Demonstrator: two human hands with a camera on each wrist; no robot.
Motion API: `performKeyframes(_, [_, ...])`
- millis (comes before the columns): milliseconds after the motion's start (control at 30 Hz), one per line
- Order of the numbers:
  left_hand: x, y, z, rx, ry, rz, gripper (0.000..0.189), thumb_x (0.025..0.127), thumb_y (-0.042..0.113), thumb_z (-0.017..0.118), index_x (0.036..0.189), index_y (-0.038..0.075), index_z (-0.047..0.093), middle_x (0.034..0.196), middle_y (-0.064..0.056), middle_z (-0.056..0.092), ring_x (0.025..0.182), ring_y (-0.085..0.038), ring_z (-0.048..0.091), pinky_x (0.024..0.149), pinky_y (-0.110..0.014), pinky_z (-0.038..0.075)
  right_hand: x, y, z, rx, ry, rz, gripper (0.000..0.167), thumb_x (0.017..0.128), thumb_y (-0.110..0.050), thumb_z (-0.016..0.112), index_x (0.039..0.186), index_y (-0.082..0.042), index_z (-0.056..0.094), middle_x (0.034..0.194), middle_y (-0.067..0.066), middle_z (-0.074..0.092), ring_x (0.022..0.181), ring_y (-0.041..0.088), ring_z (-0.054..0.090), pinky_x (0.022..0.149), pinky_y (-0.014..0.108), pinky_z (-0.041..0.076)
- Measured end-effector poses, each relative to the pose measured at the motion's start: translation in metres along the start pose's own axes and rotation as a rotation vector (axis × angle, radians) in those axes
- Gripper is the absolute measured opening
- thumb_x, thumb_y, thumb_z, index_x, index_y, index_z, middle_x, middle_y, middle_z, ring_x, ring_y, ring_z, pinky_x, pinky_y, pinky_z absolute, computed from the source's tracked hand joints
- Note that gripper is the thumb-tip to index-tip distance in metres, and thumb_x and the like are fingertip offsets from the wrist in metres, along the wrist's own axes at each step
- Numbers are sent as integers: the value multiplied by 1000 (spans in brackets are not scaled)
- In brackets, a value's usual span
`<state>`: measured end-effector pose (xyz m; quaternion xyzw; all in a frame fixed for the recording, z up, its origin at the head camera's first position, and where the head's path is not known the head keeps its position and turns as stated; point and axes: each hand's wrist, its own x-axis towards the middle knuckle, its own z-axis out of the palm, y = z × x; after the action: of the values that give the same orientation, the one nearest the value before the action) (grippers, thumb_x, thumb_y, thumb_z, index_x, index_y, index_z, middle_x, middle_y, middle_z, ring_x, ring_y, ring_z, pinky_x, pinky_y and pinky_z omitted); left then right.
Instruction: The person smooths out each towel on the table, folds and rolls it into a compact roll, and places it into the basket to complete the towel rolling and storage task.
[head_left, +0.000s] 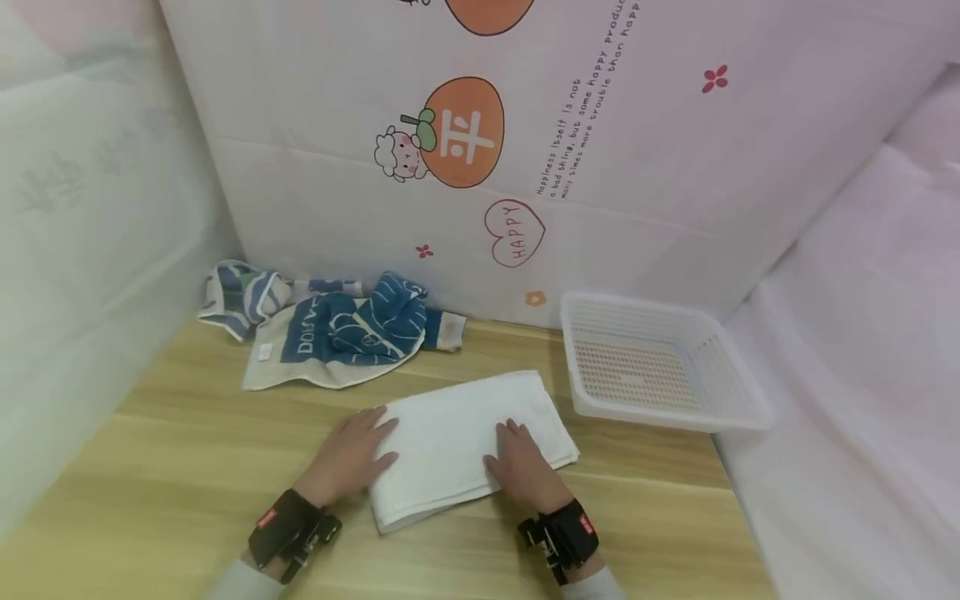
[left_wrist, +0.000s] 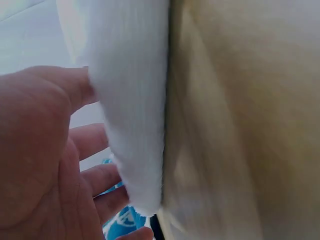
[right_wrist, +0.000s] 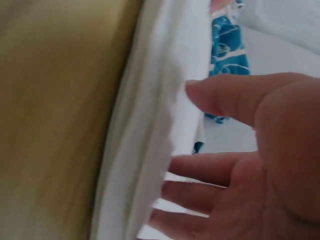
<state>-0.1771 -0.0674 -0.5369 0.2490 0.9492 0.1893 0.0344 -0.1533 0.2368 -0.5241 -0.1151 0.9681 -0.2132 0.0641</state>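
A folded white towel (head_left: pixel 450 450) lies flat on the wooden table, several layers thick along its near edge. My left hand (head_left: pixel 348 457) rests at the towel's left end, fingertips over its border and thumb apart from the fingers. In the left wrist view, the fingers of that hand (left_wrist: pixel 55 150) touch the rounded fold of the towel (left_wrist: pixel 132 110). On the right part of the towel lies my right hand (head_left: pixel 523 467), its fingers lightly extended on top. The right wrist view shows that hand's thumb and fingers (right_wrist: pixel 250 150) against the layered edge (right_wrist: pixel 140 130).
Blue and cream patterned towels (head_left: pixel 360 329) lie crumpled at the back left, with a striped blue and white cloth (head_left: pixel 240 296) beside them. A white plastic basket (head_left: pixel 660 417) stands at the back right. Printed white sheeting (head_left: pixel 337 192) walls the table (head_left: pixel 187 483) behind and at both sides.
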Motion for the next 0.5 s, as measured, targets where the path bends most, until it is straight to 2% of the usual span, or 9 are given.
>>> performKeyframes(133, [-10,3,-6,7,-6,-6,50,99,32,63,139,2,58,148,-25,50,137,-45,46,114,-65,33,24,7,-1,-30,-49,46,63,102,-25,59,145,16,40,153,37,37,145,51,32,113,68,33])
performKeyframes(200, [-13,8,-9,12,8,9,43,98,29,65,130,2,63,138,-25,59,129,-44,54,110,-62,40,35,9,-4,-27,-67,57,64,102,-26,59,147,15,38,155,35,36,147,50,30,113,69,32])
performKeyframes(267, [-15,16,-12,25,23,36,33,95,27,69,117,2,68,119,-21,68,112,-40,63,100,-57,49,45,12,-7,-29,-79,56,64,102,-26,59,147,14,38,155,35,35,147,49,30,113,69,32])
performKeyframes(333, [-17,26,-16,26,22,55,26,93,26,71,106,3,69,102,-16,70,95,-34,66,89,-52,54,53,14,-11,-31,-94,55,63,102,-26,58,148,13,38,156,34,34,148,48,29,114,68,31])
performKeyframes(433, [-21,42,-20,-8,-9,65,23,91,25,74,98,4,68,85,-9,67,78,-28,64,73,-46,55,64,16,-16,-48,-117,52,61,103,-26,57,148,10,40,157,33,34,148,49,28,115,67,31])
performKeyframes(500, [-24,51,-20,-39,-37,66,23,91,26,74,98,5,68,81,-6,65,75,-23,62,68,-42,54,71,15,-20,-54,-127,40,59,102,-26,57,146,10,42,156,32,36,147,49,29,114,66,32])
